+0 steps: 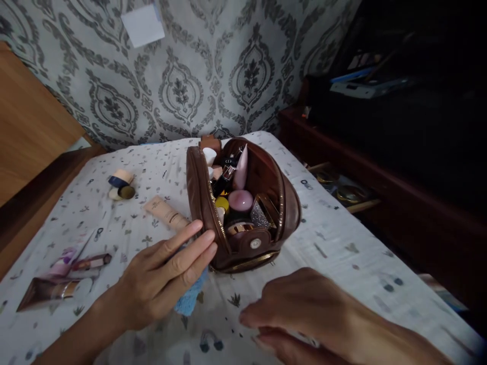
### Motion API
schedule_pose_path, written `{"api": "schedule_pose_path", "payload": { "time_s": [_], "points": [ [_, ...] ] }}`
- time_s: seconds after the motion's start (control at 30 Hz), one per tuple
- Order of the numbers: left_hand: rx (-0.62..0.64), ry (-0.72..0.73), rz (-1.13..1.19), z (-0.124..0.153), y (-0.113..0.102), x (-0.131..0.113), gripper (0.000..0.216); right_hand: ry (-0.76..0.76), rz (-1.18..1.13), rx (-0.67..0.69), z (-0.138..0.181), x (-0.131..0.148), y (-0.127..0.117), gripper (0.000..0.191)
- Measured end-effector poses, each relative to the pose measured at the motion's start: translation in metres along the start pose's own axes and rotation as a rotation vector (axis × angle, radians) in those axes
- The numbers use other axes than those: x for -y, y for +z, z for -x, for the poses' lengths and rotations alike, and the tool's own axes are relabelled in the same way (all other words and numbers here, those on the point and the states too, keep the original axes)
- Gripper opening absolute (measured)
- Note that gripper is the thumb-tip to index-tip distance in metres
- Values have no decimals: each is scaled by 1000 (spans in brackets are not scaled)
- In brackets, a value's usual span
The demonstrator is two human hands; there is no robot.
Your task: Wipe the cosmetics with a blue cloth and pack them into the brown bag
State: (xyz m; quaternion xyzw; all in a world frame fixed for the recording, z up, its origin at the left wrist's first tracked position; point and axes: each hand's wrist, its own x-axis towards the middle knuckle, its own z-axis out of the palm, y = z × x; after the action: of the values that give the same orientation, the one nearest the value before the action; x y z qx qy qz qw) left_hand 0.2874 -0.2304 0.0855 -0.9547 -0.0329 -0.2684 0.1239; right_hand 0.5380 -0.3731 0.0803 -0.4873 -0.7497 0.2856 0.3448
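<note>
Brace lightly, keep the opening wide

The open brown leather bag (pixel 197 187) sits mid-scene on the white printed sheet (pixel 323 263), packed with cosmetics. The left hand (pixel 158 276) is at its near left edge, fingers straight; the thumb is hidden, so I cannot tell whether it grips the fluffy blue cloth (pixel 191 298) beneath. The right hand (pixel 304 299), near and right, is apart from the bag, fingers curled and blurred; whether they hold anything, I cannot tell. Good handling probably means bracing that left side without folding it inward, keeping the upright pale-pink tapered tube (pixel 240 171) clear of the gold-toothed zip (pixel 282 208).
</note>
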Motion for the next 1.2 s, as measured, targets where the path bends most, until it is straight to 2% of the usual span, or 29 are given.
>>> {"api": "schedule_pose_path", "payload": {
  "time_s": [0.1, 0.23, 0.33, 0.5, 0.67, 0.83, 0.9, 1.03, 1.1, 1.2],
  "points": [
    [7, -21, 21, 16, 2, -3, 41, 11, 62, 177, -13, 2, 22, 15],
    [36, -31, -18, 40, 7, -2, 40, -44, 113, 291, -38, 3, 49, 14],
    [59, -54, -48, 58, 14, 1, 37, -56, 120, 286, -54, 1, 69, 16],
    [239, -158, -45, 85, 26, 9, 17, -34, 141, 309, -81, -5, 100, 19],
    [488, -308, 9, 98, 31, 12, 20, -2, 171, 345, -107, -2, 121, 20],
    [610, -454, -19, 95, 19, 19, 27, -6, 13, 285, -123, 0, 143, 23],
    [615, -574, -81, 94, 8, 28, 32, -4, -76, 226, -124, -5, 153, 23],
    [519, -959, -272, 102, -26, 59, 54, 78, -234, 176, -120, -18, 163, 25],
    [483, -1150, -362, 116, -44, 78, 55, 125, -299, 182, -118, -22, 164, 26],
    [540, -1347, -373, 146, -64, 102, 49, 147, -334, 188, -117, -24, 163, 27]
  ]
}}
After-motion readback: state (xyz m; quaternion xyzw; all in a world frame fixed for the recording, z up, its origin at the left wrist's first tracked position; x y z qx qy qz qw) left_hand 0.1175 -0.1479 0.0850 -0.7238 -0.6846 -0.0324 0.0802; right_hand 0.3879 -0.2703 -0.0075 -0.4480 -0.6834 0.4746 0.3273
